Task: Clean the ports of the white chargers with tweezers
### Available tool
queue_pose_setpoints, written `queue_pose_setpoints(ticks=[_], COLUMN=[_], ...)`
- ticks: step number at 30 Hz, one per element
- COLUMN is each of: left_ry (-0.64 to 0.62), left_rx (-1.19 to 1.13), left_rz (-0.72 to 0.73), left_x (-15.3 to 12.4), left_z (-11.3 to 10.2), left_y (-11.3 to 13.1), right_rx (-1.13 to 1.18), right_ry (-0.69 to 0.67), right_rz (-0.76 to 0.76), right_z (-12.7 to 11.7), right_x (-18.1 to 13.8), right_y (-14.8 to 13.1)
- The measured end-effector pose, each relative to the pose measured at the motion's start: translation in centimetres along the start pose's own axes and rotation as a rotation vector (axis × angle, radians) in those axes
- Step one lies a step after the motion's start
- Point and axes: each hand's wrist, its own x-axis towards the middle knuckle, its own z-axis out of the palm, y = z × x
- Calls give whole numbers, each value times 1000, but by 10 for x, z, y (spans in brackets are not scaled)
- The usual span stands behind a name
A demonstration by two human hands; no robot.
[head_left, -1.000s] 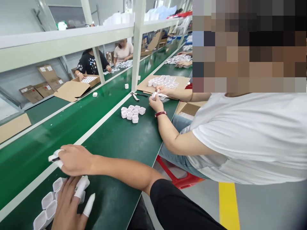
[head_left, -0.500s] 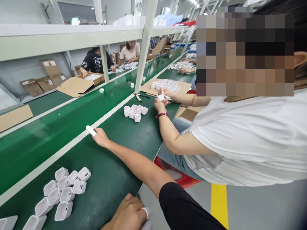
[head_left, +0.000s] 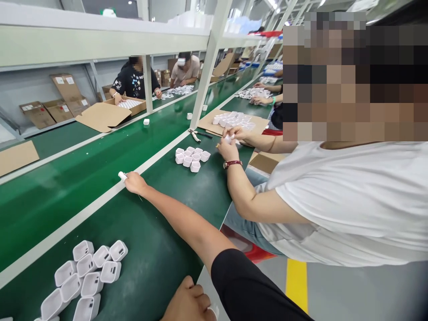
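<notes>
Stretched far out over the pale rail, my right hand (head_left: 135, 183) is closed around a small white plastic piece (head_left: 122, 176), whose end sticks out past the fingers. My left hand (head_left: 189, 299) is low at the bench's front edge, fingers curled, with the curved rim of a white plastic piece (head_left: 214, 313) showing at the fingertips; the rest is cut off by the frame. On the green bench left of it lies a group of open white plastic cups (head_left: 92, 284), several with a dark slot inside.
A green conveyor belt (head_left: 67, 187) runs beyond the rail (head_left: 157, 154), carrying small white boxes (head_left: 146, 121). A co-worker in a white shirt (head_left: 334, 200) sits at right, hands (head_left: 230, 145) on a white piece. Near them are more cups (head_left: 192, 157), pliers (head_left: 194, 136) and cardboard (head_left: 207, 119).
My right hand has shifted slightly left and up, and less of its white piece shows. My left hand is lower and further right. The view has turned slightly. White boxes on the belt sit further right.
</notes>
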Motion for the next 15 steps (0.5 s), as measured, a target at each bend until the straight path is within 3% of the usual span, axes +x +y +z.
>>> queue_pose_setpoints(ticks=[4, 7, 10, 15], left_ry=[51, -1, -63, -247], left_rx=[17, -42, -142, -294], left_rz=[-32, -57, -86, -82], left_x=[-4, 2, 16, 32], left_z=[25, 31, 18, -31], left_y=[2, 2, -1, -18], right_rx=[-69, -85, -86, -77], right_ry=[-18, -10, -1, 23], right_rz=[48, 62, 71, 74], right_z=[3, 9, 12, 13], right_x=[15, 23, 26, 30], right_y=[6, 11, 14, 18])
